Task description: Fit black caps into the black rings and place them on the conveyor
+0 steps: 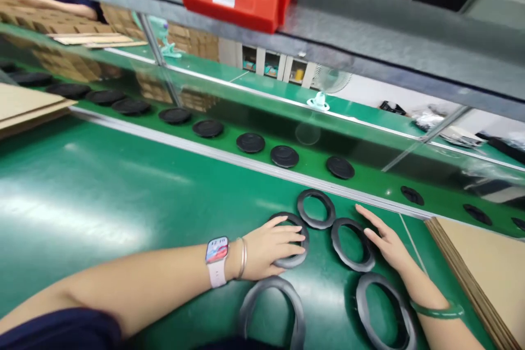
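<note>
Head view: left hand over one smooth black circular ring, right hand beside a second black circular ring.
Left fingers spread wide across the first ring on the glossy green tabletop; right fingers stand loosely parted, thumb by the second ring's right edge, contact unclear.

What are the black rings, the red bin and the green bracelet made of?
Black rings: probably rubber or soft plastic, satin; their dark surfaces show soft grey highlights.
Red bin: likely moulded plastic, smooth, in one even colour.
Green bracelet: maybe jade, glass or plastic; it looks smooth and rounded, but I can't tell which.
</note>
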